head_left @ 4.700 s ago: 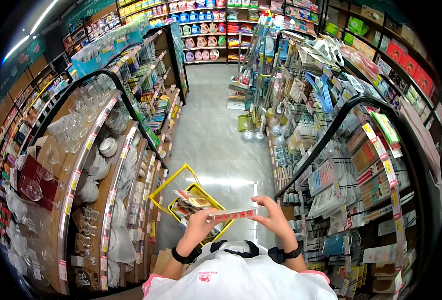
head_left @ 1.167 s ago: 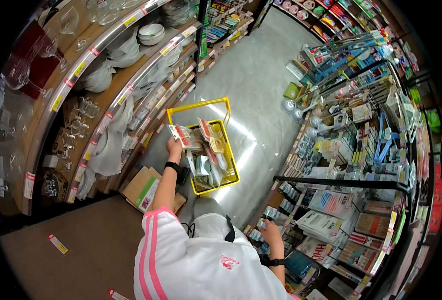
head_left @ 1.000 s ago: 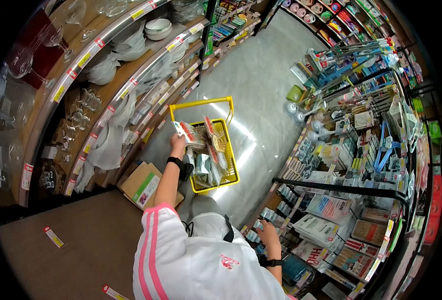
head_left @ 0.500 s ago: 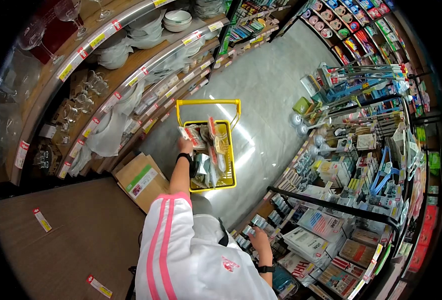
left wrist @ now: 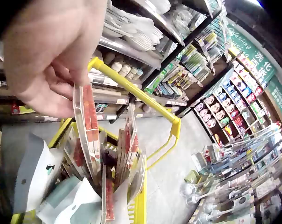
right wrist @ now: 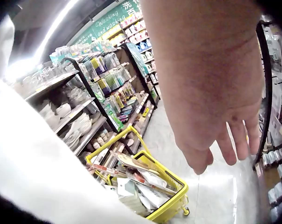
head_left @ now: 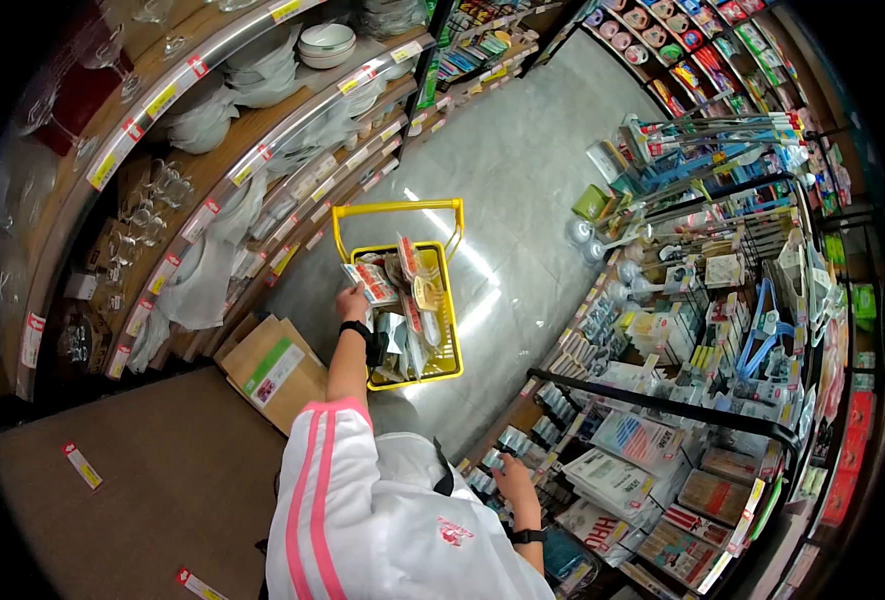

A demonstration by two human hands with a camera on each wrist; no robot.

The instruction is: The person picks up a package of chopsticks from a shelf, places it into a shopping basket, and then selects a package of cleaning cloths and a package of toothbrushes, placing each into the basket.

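A yellow shopping basket (head_left: 450,330) stands on the grey floor, stuffed with flat packets. My left hand (head_left: 351,301) reaches down to its left rim and pinches a flat red-and-white packet (head_left: 369,283) upright among the others. In the left wrist view, the thumb and fingers of the left hand (left wrist: 71,88) clamp the top edge of that packet (left wrist: 87,140), with the basket's yellow handle (left wrist: 131,88) behind it. My right hand (head_left: 508,473) hangs low beside the bottom shelf on the right. Its fingers (right wrist: 234,144) are loose and hold nothing, and the basket (right wrist: 171,207) sits below them.
Curved shelves of glassware and bowls (head_left: 213,150) line the left side, with a cardboard box (head_left: 268,370) on the floor at their foot. A rack of packaged goods (head_left: 663,400) and hanging cleaning tools (head_left: 703,140) fills the right. The grey aisle floor (head_left: 523,170) runs on beyond the basket.
Earlier both hands held the packet at chest height. Now the left hand alone holds it down in the basket, and the right hand hangs by the low shelf. Over the last second the hands barely moved.
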